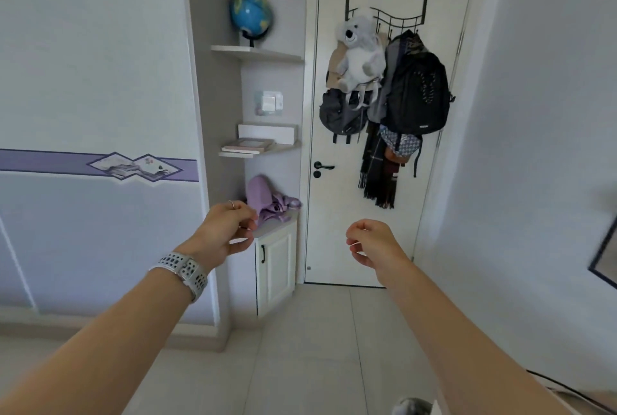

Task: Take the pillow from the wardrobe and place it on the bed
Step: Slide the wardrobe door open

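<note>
Both my arms reach forward at about waist height. My left hand point(227, 234), with a ring and a white watch strap on the wrist, has loosely curled fingers and holds nothing. My right hand point(370, 242) is curled the same way and is empty too. A tall pale wardrobe point(93, 87) with a purple band across its closed front fills the left side; my left hand is just right of its edge. No pillow and no bed are in view.
A white door point(337, 231) straight ahead carries a rack with a grey plush bear point(359, 50), backpacks and scarves. Between wardrobe and door are corner shelves with a globe point(250, 15), books, and a low cabinet point(277, 267) topped with purple cloth. Pale tiled floor lies below.
</note>
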The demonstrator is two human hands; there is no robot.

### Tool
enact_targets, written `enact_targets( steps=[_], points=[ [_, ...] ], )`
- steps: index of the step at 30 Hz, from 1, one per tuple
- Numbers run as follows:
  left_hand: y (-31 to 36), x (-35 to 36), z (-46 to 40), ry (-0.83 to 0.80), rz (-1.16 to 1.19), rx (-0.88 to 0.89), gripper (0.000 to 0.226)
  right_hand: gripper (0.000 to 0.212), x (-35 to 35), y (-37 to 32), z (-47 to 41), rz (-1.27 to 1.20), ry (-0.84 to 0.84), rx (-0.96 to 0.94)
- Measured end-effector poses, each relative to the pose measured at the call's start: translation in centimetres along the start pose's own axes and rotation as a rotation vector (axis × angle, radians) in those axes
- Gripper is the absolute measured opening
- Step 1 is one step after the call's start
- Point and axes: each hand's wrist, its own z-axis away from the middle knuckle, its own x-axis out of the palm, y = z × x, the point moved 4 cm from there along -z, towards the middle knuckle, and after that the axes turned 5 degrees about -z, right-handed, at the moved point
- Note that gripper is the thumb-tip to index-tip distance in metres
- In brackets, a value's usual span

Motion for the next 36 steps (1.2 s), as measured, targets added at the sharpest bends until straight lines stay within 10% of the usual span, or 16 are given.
enact_targets(
  steps=[19,36],
  points=[
    [-1.1,-1.3,-9.8,0.146,-0.172,0.095,0.018,0.011,3.7,0.5,-7.7,0.06,0.049,-0.055],
    [0.5,-5.8,-28.0,0.414,-0.078,0.078,0.005,0.021,18.7,-2.8,-30.7,0.133,-0.309,-0.171]
  ],
)
